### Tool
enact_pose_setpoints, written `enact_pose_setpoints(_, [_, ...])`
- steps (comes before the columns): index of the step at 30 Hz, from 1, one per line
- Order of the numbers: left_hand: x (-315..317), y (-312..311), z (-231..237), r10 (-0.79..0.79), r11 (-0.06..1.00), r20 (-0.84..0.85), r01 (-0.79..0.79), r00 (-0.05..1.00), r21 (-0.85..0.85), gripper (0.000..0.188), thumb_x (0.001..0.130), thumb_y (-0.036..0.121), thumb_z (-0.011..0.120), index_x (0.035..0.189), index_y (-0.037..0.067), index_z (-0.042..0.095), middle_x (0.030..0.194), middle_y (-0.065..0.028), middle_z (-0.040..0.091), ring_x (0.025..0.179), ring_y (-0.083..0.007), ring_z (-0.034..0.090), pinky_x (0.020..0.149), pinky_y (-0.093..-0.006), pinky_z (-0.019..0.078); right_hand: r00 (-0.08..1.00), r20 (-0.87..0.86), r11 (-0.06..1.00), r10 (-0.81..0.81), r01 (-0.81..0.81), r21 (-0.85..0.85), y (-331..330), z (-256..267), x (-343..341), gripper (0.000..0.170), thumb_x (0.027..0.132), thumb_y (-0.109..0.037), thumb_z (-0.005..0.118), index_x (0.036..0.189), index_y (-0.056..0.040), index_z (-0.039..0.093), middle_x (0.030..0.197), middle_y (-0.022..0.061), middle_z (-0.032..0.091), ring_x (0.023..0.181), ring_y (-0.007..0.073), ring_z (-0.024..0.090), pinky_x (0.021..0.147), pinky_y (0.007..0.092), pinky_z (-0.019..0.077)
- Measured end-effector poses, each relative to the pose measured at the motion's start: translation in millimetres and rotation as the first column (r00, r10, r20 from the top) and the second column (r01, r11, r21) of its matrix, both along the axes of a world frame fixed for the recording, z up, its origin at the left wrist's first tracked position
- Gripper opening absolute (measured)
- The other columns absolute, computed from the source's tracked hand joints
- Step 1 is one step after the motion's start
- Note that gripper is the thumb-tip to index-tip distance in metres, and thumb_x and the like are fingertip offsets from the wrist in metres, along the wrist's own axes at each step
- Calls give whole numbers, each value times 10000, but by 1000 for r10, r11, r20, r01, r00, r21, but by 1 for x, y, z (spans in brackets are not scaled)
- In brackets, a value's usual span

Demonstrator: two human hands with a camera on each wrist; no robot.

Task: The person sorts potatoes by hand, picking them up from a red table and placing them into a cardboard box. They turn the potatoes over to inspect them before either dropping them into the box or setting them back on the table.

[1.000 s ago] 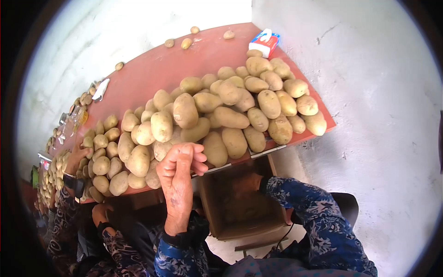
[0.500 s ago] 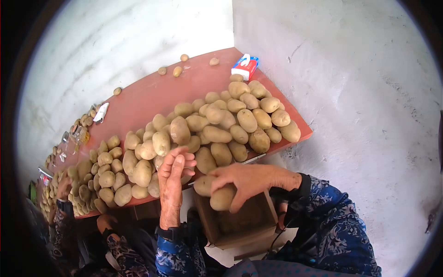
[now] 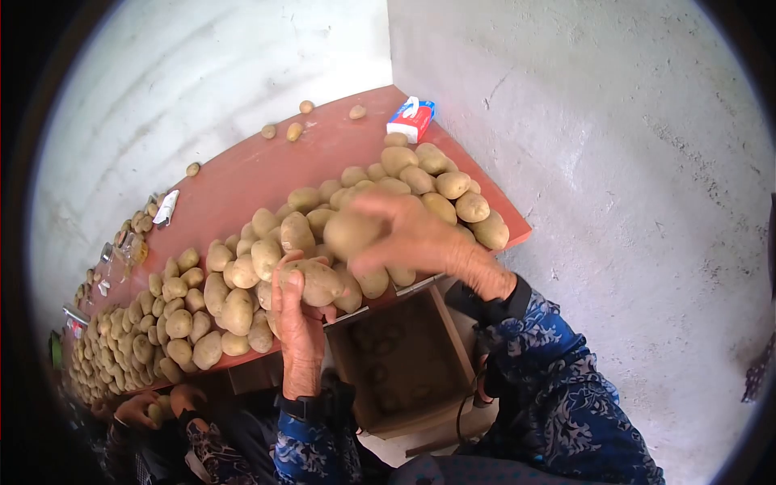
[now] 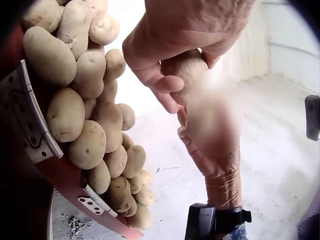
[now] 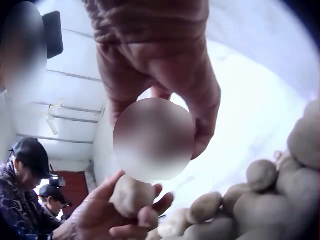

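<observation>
My left hand (image 3: pixel 299 335) has gained an oval tan potato (image 3: pixel 314 281), fingers curled round it. My right hand (image 3: pixel 432 238) pinches a second potato (image 3: pixel 349 234); both are occupied.

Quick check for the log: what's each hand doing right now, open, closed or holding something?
Left hand: fingers curled round an oblong tan potato.
Right hand: gripping a light-brown potato, blurred in the head view.

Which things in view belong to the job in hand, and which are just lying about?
Likely the job:
left hand, holding potato
right hand, holding second potato
potato heap
open box

Probably lying about:
tissue pack
white wrapper
</observation>
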State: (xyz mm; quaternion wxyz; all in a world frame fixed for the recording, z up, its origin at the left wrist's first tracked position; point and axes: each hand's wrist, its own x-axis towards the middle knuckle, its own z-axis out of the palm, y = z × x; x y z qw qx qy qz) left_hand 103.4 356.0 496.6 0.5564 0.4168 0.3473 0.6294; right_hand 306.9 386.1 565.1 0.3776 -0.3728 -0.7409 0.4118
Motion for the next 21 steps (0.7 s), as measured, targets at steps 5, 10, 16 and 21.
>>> enact_pose_setpoints(5, [4,-9,8,-50,998,-64,47,997,-50,579,902,470,515,1273,37,413,866,-145,594,509,-161,549,347,-230,408,837,-232,839,-496,531,124,53,-30,44,427,773,-105,744,1159,-73,564,1029,53,629,928,127,591,777,271,518])
enact_pose_setpoints(10, [4,-10,1,-117,992,-72,113,991,-59,572,904,475,515,1262,39,420,850,-143,587,488,-149,525,348,-227,415,664,-234,669,-711,740,70,83,-60,81,399,813,-72,693,1179,-90,537,1033,89,625,914,118,588,748,283,522])
enact_pose_setpoints(16, [14,-12,-1,-141,989,-123,134,982,-60,566,903,475,532,1253,39,441,851,-145,594,497,-144,536,351,-229,422,576,-79,523,-814,785,331,94,-70,90,415,825,-125,671,1217,-104,534,1098,167,612,989,260,603,845,372,499])
enact_pose_setpoints(21, [17,-12,-3,-189,981,-146,180,971,-78,558,907,466,536,1251,36,451,838,-145,605,500,-138,546,360,-216,405,563,-21,508,-826,761,403,104,-72,91,434,833,-145,650,1250,-107,534,1175,209,574,1053,372,577,898,419,477])
